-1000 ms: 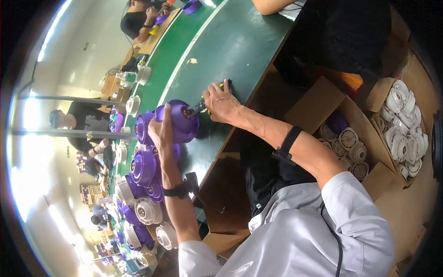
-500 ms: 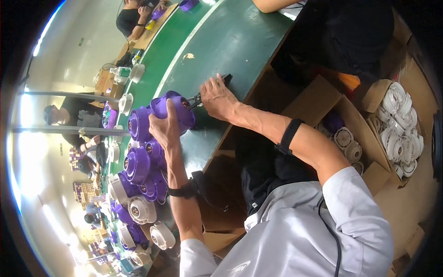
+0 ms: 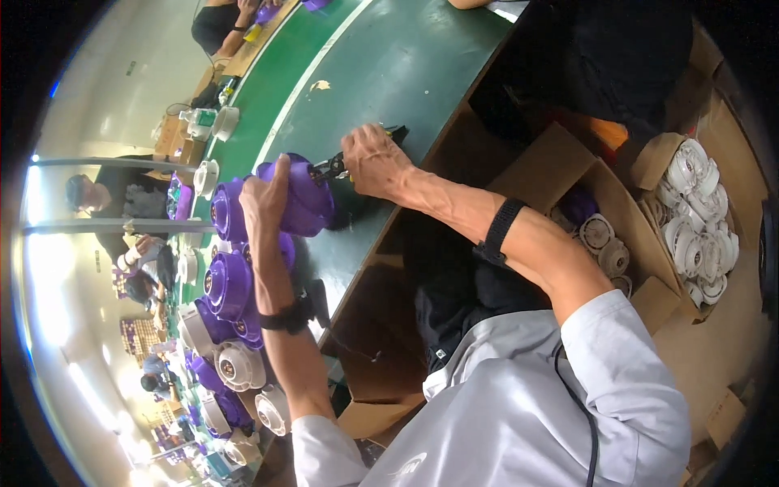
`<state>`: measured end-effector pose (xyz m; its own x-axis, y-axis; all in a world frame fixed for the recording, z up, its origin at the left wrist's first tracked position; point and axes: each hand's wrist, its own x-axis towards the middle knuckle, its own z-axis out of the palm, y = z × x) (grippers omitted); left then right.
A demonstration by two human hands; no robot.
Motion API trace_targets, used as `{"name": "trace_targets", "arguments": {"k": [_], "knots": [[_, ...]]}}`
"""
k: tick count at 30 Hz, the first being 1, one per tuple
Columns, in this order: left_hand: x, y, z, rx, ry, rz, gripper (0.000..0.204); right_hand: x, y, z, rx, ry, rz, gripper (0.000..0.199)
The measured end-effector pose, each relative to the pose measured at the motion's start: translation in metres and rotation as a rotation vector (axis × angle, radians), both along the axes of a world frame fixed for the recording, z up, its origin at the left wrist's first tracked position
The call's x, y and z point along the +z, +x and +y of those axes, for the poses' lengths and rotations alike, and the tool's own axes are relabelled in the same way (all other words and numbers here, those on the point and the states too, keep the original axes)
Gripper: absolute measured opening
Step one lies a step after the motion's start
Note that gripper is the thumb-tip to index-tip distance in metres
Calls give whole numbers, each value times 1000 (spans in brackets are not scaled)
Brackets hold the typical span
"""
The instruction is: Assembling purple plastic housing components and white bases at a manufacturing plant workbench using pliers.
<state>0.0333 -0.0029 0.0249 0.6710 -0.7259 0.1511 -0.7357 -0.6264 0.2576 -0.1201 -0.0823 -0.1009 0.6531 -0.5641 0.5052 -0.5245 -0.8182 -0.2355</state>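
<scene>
My left hand is closed around a round purple plastic housing, tilted on its side above the green work surface, with the thumb along its top. My right hand grips a pair of pliers, whose dark metal jaws reach the right side of the housing. What exactly the jaws pinch there is too small to make out. One dark handle end pokes out behind the right fist. Close to my left forearm stand more purple housings, partly hidden by that arm.
White round housings are stacked at the lower left. A green conveyor belt runs beyond the work surface. On my right, cardboard boxes hold white round parts. Other people sit across the belt.
The whole view has shifted a little, so the bench sits further left and higher. My left hand has moved round to the housing's left side. The pliers stay at its right side.
</scene>
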Motion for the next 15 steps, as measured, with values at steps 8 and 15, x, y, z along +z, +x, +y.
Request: {"name": "trace_targets", "arguments": {"k": [8, 15], "knots": [[18, -2, -30, -78, 169, 161, 78, 0, -7, 4, -68, -59, 9, 28], [0, 22, -4, 3, -13, 196, 83, 3, -6, 1, -24, 85, 66, 42]]}}
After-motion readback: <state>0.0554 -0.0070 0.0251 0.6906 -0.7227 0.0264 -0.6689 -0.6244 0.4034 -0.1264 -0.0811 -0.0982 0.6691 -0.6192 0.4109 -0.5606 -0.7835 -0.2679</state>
